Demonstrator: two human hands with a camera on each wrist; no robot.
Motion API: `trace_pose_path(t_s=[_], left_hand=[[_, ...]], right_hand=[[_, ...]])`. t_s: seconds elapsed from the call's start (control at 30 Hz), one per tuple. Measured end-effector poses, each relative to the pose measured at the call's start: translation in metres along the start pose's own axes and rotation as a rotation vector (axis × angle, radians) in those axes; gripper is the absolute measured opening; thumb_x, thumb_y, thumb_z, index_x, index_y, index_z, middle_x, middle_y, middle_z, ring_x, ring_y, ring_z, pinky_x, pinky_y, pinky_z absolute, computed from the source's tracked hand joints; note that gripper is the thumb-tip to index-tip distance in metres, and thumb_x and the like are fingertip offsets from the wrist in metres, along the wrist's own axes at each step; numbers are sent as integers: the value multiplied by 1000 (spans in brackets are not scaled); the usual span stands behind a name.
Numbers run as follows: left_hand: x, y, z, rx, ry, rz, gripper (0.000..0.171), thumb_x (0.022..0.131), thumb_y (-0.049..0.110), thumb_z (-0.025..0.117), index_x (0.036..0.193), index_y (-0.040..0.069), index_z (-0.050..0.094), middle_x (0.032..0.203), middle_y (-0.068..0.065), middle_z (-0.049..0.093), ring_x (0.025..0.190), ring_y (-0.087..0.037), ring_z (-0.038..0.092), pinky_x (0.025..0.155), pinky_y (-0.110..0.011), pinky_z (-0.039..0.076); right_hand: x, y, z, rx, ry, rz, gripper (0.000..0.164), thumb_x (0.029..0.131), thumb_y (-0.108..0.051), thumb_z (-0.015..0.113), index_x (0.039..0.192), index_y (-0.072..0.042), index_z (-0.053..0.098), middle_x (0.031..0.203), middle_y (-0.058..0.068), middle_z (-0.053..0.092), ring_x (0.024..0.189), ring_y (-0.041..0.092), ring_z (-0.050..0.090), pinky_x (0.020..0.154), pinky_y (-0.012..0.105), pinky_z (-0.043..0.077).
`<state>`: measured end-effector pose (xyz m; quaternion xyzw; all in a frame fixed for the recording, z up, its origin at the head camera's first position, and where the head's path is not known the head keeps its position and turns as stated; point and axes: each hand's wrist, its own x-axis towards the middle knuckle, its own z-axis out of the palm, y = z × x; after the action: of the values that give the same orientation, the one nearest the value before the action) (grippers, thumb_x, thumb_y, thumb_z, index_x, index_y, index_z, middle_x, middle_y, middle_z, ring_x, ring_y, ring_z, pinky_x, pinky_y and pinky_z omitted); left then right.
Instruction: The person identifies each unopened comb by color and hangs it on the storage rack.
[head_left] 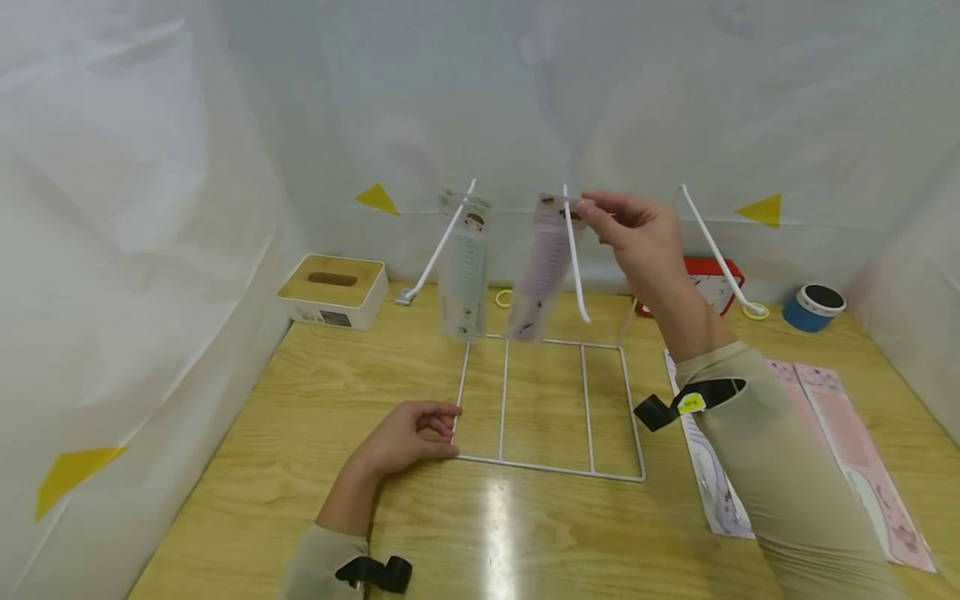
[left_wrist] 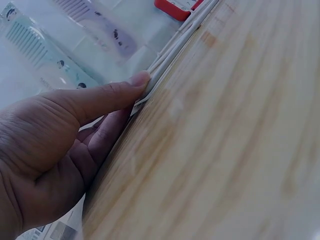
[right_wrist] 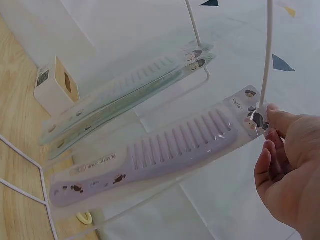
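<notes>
My right hand (head_left: 641, 237) pinches the top corner of a packaged purple comb (right_wrist: 175, 150), whose header card is on the middle white prong of a wire display rack (head_left: 551, 468). On the left prong hang green packaged combs (head_left: 465, 275), two of them visible in the right wrist view. Down at the table, my left hand (head_left: 412, 433) holds the rack's base at its front left corner, thumb (left_wrist: 117, 95) on the wire. The right prong (head_left: 716, 242) carries no comb.
A tissue box (head_left: 367, 292) stands at back left. Behind the rack are a red clock (head_left: 712, 279), a blue round container (head_left: 813, 307) and a yellow ring (head_left: 504, 298). Packaged pink combs (head_left: 843, 433) and a purple-patterned package (head_left: 716, 483) lie on the right of the wooden table (head_left: 300, 467).
</notes>
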<state>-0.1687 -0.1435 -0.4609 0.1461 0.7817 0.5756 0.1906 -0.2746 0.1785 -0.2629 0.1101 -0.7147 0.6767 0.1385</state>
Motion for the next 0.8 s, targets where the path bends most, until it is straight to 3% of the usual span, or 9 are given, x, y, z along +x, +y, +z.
trace_pose_path(t_s=[0.3,0.6,0.8], left_hand=[[5,4,-1,5,-4,9,56,81,4,82,131,-6,60,108,-18,63,96,-20,64,85,-23,59],[6,2,-1,2,0,8,57,80,3,82,131,-6,59,106,-18,63,95,-20,63,84,-22,59],[6,3,0,-17,-4,-2,57,80,3,82,131,-5,60,106,-18,63,95,-20,62,83,-23,59]], right_hand=[[-22,13,-17,-82,-46,74,48,89,-28,76,133,-11,66,114,-9,70,97,7,66,80,14,54],[-69,49,-40,-10,-91,74,42,92,-17,73,133,-7,65,114,-11,73,98,3,67,81,15,56],[-89,87,-68,-190,-113,145,46,93,-25,73,135,-9,64,116,-19,70,97,-1,66,81,12,55]])
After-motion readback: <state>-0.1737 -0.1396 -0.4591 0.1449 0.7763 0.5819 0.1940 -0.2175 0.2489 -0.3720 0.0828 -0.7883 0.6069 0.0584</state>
